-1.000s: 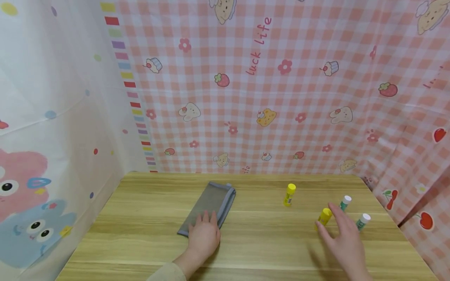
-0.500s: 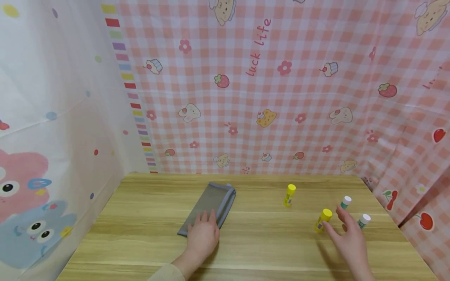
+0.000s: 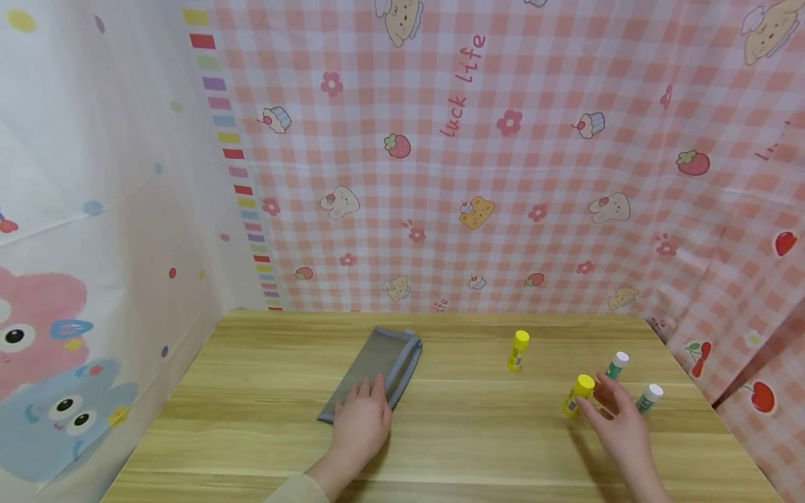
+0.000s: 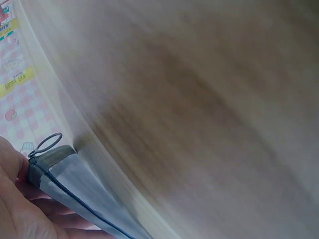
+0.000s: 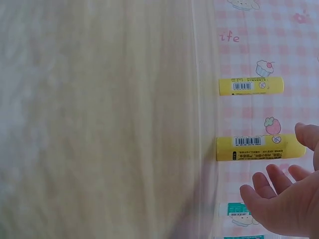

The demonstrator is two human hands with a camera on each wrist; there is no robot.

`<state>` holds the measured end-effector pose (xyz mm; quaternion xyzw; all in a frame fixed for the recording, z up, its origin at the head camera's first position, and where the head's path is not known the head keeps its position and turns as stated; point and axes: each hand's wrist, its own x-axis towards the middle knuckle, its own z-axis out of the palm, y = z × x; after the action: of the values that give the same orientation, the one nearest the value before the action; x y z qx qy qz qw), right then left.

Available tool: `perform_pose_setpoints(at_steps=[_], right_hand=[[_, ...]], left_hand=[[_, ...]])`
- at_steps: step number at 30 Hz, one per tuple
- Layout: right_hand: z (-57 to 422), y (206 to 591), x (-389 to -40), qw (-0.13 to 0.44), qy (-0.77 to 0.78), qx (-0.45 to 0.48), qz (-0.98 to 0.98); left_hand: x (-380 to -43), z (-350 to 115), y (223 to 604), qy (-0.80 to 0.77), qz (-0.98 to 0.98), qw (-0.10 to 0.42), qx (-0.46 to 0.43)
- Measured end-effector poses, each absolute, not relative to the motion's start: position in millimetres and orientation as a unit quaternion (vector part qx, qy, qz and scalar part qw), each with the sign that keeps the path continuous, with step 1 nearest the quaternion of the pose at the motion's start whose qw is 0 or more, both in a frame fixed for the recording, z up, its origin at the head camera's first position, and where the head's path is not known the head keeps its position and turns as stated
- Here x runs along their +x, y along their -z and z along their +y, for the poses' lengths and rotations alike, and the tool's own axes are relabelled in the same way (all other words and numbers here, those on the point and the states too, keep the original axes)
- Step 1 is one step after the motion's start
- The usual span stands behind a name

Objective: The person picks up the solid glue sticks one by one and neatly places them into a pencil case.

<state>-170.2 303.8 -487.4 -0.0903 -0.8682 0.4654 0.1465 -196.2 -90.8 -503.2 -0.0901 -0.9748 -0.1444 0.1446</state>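
Observation:
On the left of the table lies a flat grey zippered pouch (image 3: 371,360), its ring-shaped zipper pull (image 4: 47,143) visible in the left wrist view. My left hand (image 3: 361,423) rests on the pouch's near end, fingers extended. Over on the right, my right hand (image 3: 619,426) is beside an upright yellow glue stick (image 3: 577,396), thumb close to its cap and fingers spread apart from the thumb. The right wrist view shows this glue stick (image 5: 261,148) with the fingers (image 5: 264,186) at its side. Two green glue sticks with white caps (image 3: 619,360) stand just beyond the right hand.
Another yellow glue stick (image 3: 518,351) stands farther back, between the pouch and the right hand. The wooden table (image 3: 465,447) ends at a pink checked cloth (image 3: 440,181) behind and a white printed cloth (image 3: 113,265) on the left.
My right hand has shifted slightly right, its fingers moving from behind the yellow glue stick toward the green ones, so more of the yellow one shows. My left hand stays on the pouch.

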Motion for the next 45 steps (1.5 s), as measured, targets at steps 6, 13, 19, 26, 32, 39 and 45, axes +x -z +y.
perform_pose_setpoints(at_steps=[6,13,19,26,32,39,45], right_hand=[[304,494,-173,0.153,-0.515,-0.081,-0.84],[303,497,-178,0.143,-0.54,-0.096,-0.824],[301,497,-181,0.123,-0.543,-0.122,-0.822],[299,497,-184,0.111,-0.546,-0.141,-0.819],[298,498,-185,0.127,-0.541,-0.143,-0.819],[298,498,-186,0.137,-0.533,-0.157,-0.82],[292,493,-186,0.123,-0.524,-0.162,-0.827]], left_hand=[[-196,-91,503,0.144,-0.975,0.144,-0.09],[-195,-90,501,0.153,-0.973,0.145,-0.09],[-196,-90,502,0.163,-0.972,0.147,-0.088],[-196,-90,504,0.162,-0.972,0.149,-0.089],[-195,-90,502,0.162,-0.972,0.148,-0.089],[-195,-90,501,0.165,-0.971,0.146,-0.09],[-196,-91,503,0.162,-0.972,0.143,-0.089]])
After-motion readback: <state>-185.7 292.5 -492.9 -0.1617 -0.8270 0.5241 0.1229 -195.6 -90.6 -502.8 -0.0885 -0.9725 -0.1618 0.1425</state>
